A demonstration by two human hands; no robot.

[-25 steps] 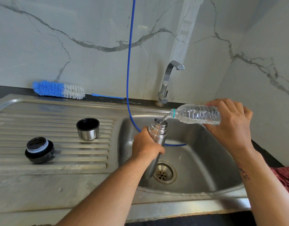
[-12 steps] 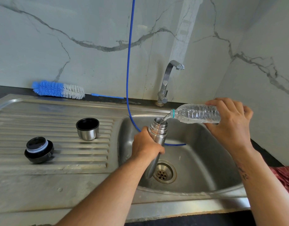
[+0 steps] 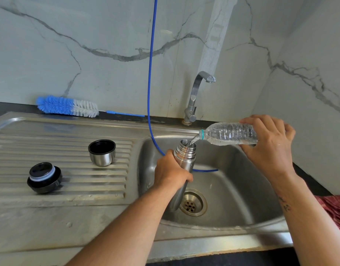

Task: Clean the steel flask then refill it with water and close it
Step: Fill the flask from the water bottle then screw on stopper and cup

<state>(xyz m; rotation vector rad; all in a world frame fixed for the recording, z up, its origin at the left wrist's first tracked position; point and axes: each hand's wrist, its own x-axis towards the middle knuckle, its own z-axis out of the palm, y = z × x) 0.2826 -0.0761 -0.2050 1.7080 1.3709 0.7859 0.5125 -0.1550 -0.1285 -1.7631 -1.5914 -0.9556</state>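
Both hands are gripping: left hand (image 3: 170, 172) holding steel flask (image 3: 184, 166) over sink (image 3: 242, 189), right hand (image 3: 269, 143) tipping water bottle (image 3: 228, 133) into it. Refilling step; capping with stopper (image 3: 44, 177) is coming next.

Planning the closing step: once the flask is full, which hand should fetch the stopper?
Probably the right hand: the left hand grips the flask. The stopper lies far left, though.
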